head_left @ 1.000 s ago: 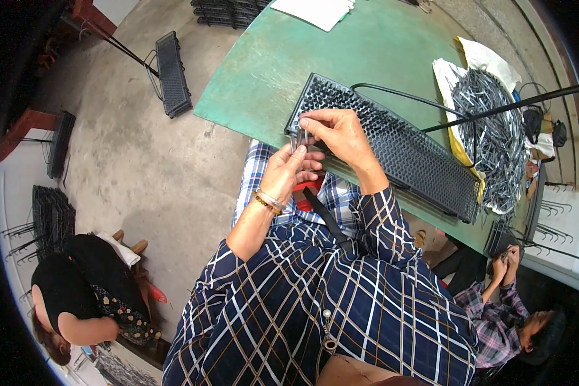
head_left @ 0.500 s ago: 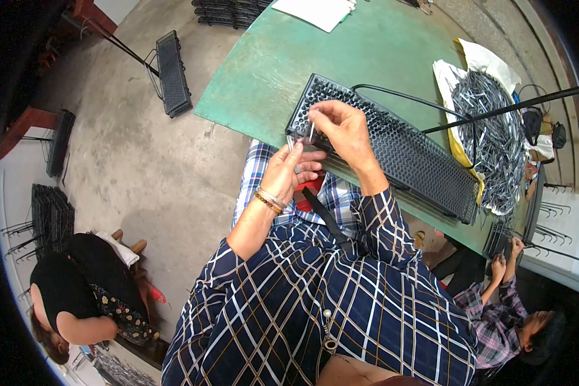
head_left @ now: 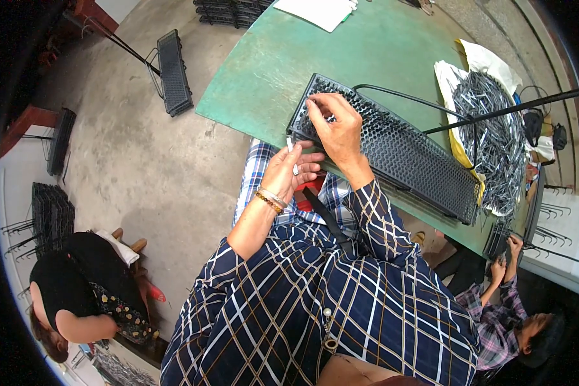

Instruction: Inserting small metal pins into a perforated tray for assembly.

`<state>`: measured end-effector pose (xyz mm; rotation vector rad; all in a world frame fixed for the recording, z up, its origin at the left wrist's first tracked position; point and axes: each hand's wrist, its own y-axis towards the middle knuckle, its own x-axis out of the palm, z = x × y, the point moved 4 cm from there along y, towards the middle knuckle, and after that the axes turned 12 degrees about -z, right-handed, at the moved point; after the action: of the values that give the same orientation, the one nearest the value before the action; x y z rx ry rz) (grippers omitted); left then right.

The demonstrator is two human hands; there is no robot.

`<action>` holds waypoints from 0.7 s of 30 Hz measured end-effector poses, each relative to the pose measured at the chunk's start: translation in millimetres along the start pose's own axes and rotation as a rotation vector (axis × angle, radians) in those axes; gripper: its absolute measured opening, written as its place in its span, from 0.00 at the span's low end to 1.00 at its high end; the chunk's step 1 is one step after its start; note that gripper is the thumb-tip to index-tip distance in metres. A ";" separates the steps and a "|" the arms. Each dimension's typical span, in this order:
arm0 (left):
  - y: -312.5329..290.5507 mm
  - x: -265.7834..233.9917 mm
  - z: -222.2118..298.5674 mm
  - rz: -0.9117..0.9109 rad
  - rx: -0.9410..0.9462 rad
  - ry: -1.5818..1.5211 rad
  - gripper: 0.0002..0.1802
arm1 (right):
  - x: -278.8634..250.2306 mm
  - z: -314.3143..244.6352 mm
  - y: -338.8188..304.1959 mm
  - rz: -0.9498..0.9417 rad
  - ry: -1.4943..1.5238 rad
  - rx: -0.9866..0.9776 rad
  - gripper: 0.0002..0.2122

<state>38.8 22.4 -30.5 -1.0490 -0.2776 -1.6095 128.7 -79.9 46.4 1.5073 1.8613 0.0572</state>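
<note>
A long black rack [head_left: 424, 177] with rows of small holes lies slantwise along the front edge of the green table. At its left end my right hand [head_left: 342, 132] is over the rack, thumb and forefinger pinched together near its surface. Whatever is between those fingertips is too small to make out. Just below the rack's near left corner, my left hand [head_left: 284, 170] is closed on thin metal strips [head_left: 294, 154], held between thumb and forefinger. Its other fingers extend loosely toward the right.
An open sack [head_left: 457, 138] of grey metal strips [head_left: 489, 128] stands to the right. A black rod frame [head_left: 514, 106] crosses the table from the rack. White papers [head_left: 315, 11] lie at the far edge. Another person [head_left: 502, 321] works at lower right; one more [head_left: 77, 289] bends at lower left.
My right hand has moved up and slightly left, from beside my left hand to over the rack. The strip visible in its fingers before no longer shows. My left hand has barely moved.
</note>
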 end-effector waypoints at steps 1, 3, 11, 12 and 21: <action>-0.1 -0.3 0.0 -0.008 0.001 -0.003 0.17 | 0.5 -1.3 0.2 -0.003 -0.017 -0.014 0.04; 0.2 -1.3 -0.2 -0.010 0.000 -0.004 0.16 | 1.8 -1.5 0.4 -0.009 -0.012 -0.018 0.04; -0.3 -0.3 0.7 0.003 -0.001 0.000 0.16 | 0.2 3.1 -2.0 0.027 -0.084 -0.081 0.04; -0.8 0.0 1.0 0.004 0.000 0.000 0.16 | 0.5 2.4 -2.3 0.015 -0.089 -0.082 0.04; -0.1 0.4 0.8 -0.007 -0.002 -0.012 0.16 | 2.5 -1.3 -5.3 -0.017 -0.170 -0.193 0.05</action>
<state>39.1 22.7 -29.7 -1.0607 -0.2883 -1.6102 123.4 -78.8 43.6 1.3217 1.6826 0.0947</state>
